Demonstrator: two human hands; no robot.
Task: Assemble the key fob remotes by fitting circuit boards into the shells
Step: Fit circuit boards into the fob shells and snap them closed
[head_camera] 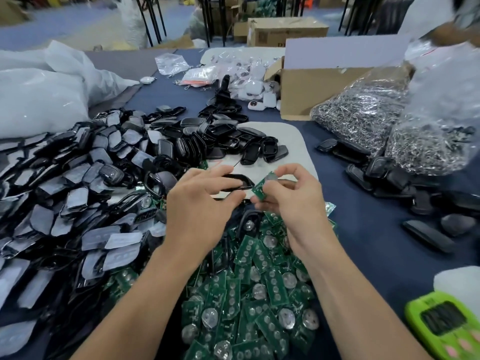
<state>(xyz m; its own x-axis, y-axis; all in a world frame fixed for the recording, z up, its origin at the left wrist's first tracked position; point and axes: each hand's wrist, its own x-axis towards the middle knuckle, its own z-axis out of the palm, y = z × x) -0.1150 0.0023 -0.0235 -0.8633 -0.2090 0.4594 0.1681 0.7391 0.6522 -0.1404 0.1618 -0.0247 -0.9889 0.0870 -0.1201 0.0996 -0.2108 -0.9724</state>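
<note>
Head view, items as we list them:

1. Left hand [197, 201]: fingers curled, thumb and fingertips gripping a black shell [237, 181], held above the white mat [293, 141].
2. Right hand [293, 201]: thumb and fingertips pinching a green circuit board [263, 185]. The board is tilted, just beside the shell's right end. We cannot tell whether they touch.
3. Loose heap of green circuit boards [249, 294], many with round silver cells, lying under both forearms.
4. Large heap of film-covered shells [78, 190] to the left, and a smaller heap of bare black shells [213, 136] partly on the mat.
5. Open cardboard box [311, 87]: no print that we can read, contents hidden behind its wall.
6. Far cardboard box [285, 31]: dark printing, too blurred to read.
7. Clear plastic bag [363, 113] packed with small metal rings. A second ring bag [428, 146] lies beside it to the right.
8. Small packets of white fobs [246, 74] left of the open box.
9. Bulky white sacks [39, 94], far left, contents not visible.
10. Black fobs [389, 178] scattered on the blue cloth [376, 242].
11. Green handheld device [446, 326], bottom right: dark screen, nothing legible.
</note>
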